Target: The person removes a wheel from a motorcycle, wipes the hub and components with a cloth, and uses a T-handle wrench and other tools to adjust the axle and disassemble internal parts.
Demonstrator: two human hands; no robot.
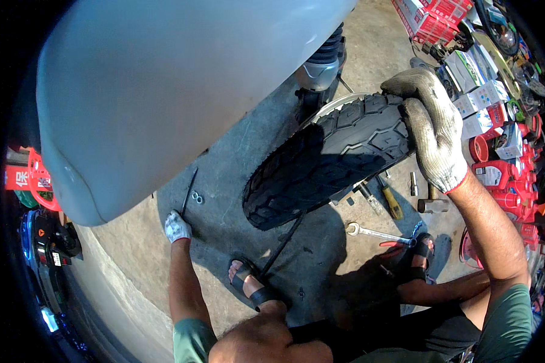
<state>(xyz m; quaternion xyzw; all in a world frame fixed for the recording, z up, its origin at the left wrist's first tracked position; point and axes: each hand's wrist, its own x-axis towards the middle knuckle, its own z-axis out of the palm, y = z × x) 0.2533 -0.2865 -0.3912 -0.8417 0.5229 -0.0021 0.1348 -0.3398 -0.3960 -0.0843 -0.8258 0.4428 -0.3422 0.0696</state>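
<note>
A black treaded tyre (pixel 339 145) stands tilted on a pale rim, below a large grey-white body panel (pixel 163 91). My right hand (pixel 433 127), in a dirty white knit glove, is closed over the tyre's right edge, fingers curled on the tread. Far to the left, my gloved left hand (pixel 177 227) is down at the floor, closed at the lower end of a thin dark rod (pixel 191 186); the fingers are small and partly hidden. Beside the rod lie two metal rings (pixel 197 197). A long dark bar (pixel 283 245) runs from under the tyre toward my sandalled foot.
Right of the tyre lie a yellow-handled screwdriver (pixel 392 202), a hammer (pixel 433 206), a socket (pixel 413 184) and a large wrench (pixel 375 233). Red bottles (pixel 496 175) and small boxes (pixel 489 94) crowd the right side. A fork leg (pixel 321 69) stands behind the tyre.
</note>
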